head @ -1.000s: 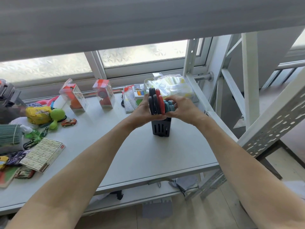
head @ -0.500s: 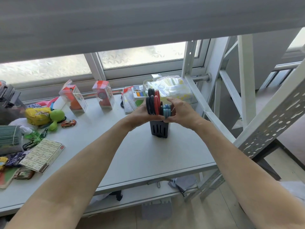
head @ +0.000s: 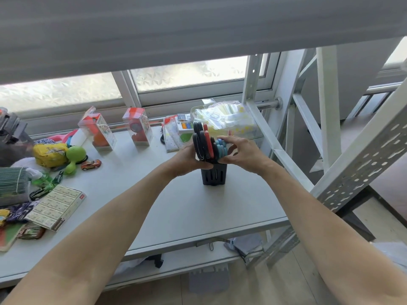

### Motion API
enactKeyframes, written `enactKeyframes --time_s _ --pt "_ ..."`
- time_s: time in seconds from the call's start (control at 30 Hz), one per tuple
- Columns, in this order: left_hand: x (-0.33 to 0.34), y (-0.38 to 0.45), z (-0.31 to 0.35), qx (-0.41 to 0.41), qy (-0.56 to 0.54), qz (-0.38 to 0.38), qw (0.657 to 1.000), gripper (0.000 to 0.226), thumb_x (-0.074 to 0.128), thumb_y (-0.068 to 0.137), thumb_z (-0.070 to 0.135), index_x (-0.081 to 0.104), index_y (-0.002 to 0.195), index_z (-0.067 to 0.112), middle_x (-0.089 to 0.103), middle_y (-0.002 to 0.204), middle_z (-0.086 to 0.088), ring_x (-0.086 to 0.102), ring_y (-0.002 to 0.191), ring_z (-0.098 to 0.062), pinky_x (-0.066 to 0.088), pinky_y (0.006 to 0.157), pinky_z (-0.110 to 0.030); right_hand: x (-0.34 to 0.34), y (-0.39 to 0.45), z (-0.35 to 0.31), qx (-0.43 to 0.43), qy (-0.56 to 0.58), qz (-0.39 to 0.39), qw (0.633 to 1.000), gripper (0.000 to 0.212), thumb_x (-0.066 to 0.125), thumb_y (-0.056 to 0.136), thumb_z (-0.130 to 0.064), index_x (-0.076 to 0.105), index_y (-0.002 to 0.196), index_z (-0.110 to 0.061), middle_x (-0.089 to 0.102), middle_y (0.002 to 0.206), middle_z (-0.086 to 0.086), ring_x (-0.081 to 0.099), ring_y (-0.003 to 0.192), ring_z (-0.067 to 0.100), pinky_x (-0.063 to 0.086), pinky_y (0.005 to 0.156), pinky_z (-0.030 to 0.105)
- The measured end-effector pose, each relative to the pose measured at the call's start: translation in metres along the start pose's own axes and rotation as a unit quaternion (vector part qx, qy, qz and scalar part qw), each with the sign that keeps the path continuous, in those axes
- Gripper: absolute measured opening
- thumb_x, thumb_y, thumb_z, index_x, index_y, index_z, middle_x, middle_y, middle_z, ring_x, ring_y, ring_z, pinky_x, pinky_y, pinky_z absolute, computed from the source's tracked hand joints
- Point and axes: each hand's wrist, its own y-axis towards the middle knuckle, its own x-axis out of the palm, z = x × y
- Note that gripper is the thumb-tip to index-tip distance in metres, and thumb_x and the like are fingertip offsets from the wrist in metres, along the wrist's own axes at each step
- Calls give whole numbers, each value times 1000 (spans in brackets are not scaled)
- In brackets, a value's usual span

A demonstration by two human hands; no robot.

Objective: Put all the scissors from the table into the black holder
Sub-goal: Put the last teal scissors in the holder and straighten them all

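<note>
A black slotted holder (head: 214, 176) stands upright on the white table (head: 180, 208), right of centre. Several scissors stick out of its top with their blades hidden inside: black handles (head: 199, 143), red handles (head: 208, 143) and blue handles (head: 221, 148). My left hand (head: 187, 158) presses against the black-handled scissors from the left, gripping the bunch. My right hand (head: 240, 154) closes on the blue-handled scissors from the right. Both hands cover the holder's rim.
Two clear toy boxes (head: 100, 132) (head: 138, 127) and a clear bin of packets (head: 226, 121) stand at the back. Soft toys (head: 51, 154), a toy car (head: 90, 165) and a flat carton (head: 56, 206) crowd the left. A metal rack upright (head: 253, 89) rises right behind.
The hands and scissor handles have sunk slightly toward the holder. My right fingers have shifted on the blue handles. The holder has not moved.
</note>
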Motion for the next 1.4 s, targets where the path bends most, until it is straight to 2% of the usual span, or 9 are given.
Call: enactKeyframes --time_s 0.17,0.37,0.53,0.73,0.93,1.13,1.2,1.27,1.4 --pt "13 -6 -2 21 -4 126 992 71 87 68 20 55 132 14 65 119 0 59 109 -15 49 88 -20 -5 6 -4 5 -10 -73 997 78 77 79 -21 37 146 -33 56 118 -7 59 100 18 42 75 15" --pt "24 -10 -2 20 -33 180 983 56 86 68 24 67 120 13 67 116 -6 59 111 -22 51 97 -40 -10 5 -7 5 20 -124 992 71 72 84 -34 35 145 -40 54 125 -6 54 100 7 37 76 11" --pt "19 -12 5 12 -91 93 991 66 81 77 13 49 134 16 57 128 -3 54 104 -6 49 76 -4 -3 7 -5 -11 -9 -49 999 58 73 83 -33 52 136 -33 62 109 -5 55 92 11 35 64 12" --pt "11 -15 1 -12 -181 74 981 83 82 76 13 33 141 34 56 131 -10 55 121 -24 55 94 -43 5 7 2 -26 5 -16 1000 60 76 79 -34 54 134 -32 64 109 -4 55 85 5 50 78 26" --pt "9 -13 -1 -28 -212 27 976 60 76 81 6 51 129 32 60 125 -1 53 128 -26 52 100 -42 6 3 8 -38 1 -26 999 73 81 75 -20 47 138 -36 60 114 -7 58 99 10 56 87 28" --pt "0 -16 11 9 -154 52 987 113 85 72 27 7 153 39 26 160 -2 31 144 -20 33 115 -47 8 4 8 -46 -15 -12 999 73 81 74 -29 47 139 -33 55 119 -12 57 99 10 54 88 32" --pt "-9 -20 23 50 -164 81 982 113 80 76 25 0 153 43 15 164 0 30 139 -13 36 110 -41 6 5 8 -44 -16 -25 999 73 80 75 -31 45 140 -34 56 119 -12 56 99 11 52 87 31" --pt "-17 -21 34 83 -161 80 980 92 74 83 22 15 152 39 28 158 -1 41 129 -11 45 100 -30 5 5 8 -42 -18 -21 999 71 79 76 -32 47 139 -35 58 118 -11 56 97 11 51 86 30" --pt "-21 -19 44 72 -160 75 982 52 72 85 13 47 131 16 58 106 -5 66 85 3 58 76 -20 8 5 4 -43 -24 21 999 61 81 74 -29 57 130 -30 61 105 -13 59 87 15 54 83 32"
